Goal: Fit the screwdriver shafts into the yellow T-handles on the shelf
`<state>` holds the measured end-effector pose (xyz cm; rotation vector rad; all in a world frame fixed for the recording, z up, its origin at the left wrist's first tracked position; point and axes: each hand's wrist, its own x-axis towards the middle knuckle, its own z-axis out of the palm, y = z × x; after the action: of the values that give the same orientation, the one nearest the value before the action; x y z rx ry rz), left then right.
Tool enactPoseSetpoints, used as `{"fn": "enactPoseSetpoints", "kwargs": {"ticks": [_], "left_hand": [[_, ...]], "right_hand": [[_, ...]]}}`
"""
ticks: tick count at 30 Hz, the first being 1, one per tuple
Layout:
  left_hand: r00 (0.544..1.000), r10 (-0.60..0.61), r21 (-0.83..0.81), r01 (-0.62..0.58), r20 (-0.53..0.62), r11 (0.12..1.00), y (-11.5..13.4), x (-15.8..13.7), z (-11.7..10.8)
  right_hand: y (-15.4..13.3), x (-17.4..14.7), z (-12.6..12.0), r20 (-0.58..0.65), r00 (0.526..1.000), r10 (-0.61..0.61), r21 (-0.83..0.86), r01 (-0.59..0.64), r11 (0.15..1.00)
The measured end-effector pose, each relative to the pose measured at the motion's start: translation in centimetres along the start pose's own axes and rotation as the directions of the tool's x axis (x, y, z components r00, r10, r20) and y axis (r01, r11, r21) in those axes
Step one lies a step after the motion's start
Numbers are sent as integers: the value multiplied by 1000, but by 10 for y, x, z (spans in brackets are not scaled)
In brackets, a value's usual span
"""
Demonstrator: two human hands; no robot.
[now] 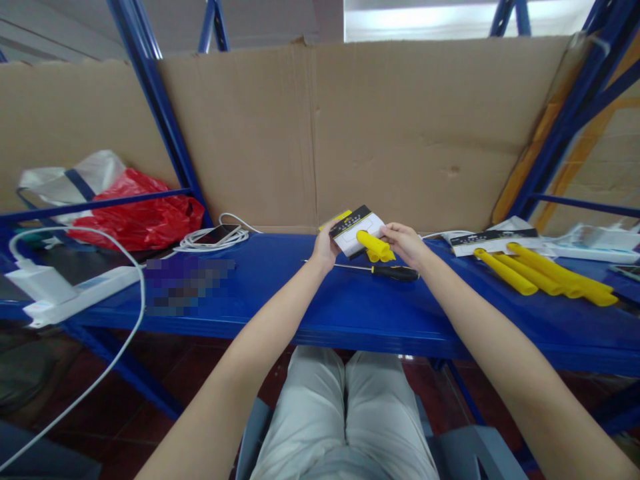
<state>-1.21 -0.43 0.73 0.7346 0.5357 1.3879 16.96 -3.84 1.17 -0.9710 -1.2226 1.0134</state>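
Observation:
Above the blue table, my left hand (327, 248) grips the left edge of a black-and-white printed card (351, 230). Yellow tube-like pieces (376, 246) poke out through the front of this card, and a bit of yellow also shows behind its upper left edge. My right hand (404, 245) is closed at the card's right edge, its fingertips pinching there beside the yellow pieces. Just below both hands lies a screwdriver (395, 273) with a black-and-yellow handle, its thin shaft pointing left.
On the right, a similar card (493, 241) with several yellow tubes (545, 273) rests on the table (345, 313). A coiled white cable (213, 241) and a phone lie left. Further left are a white power strip (95, 293) and red plastic bag (145, 210). Cardboard (400, 133) stands behind.

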Motion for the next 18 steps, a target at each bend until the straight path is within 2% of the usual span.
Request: {"fn": "enactPoseSetpoints", "kwargs": {"ticks": [5,9,14,18], "left_hand": [[996,-3,-55,-2,-94,998,4,8,-8],[999,-10,-101,5,-43,995,2,11,-9],[997,-62,-40,64,47,997,-1,14,-11],[999,-46,-15,46,-14,999,-1,19,-17]], "right_hand": [[0,0,2,28,1000,-8,-18,9,1000],[0,-3,3,84,996,-18,-29,20,999],[-1,-6,3,117,992,43,-68,-35,997],[-3,-6,5,107,991,83,-51,-78,996]]}}
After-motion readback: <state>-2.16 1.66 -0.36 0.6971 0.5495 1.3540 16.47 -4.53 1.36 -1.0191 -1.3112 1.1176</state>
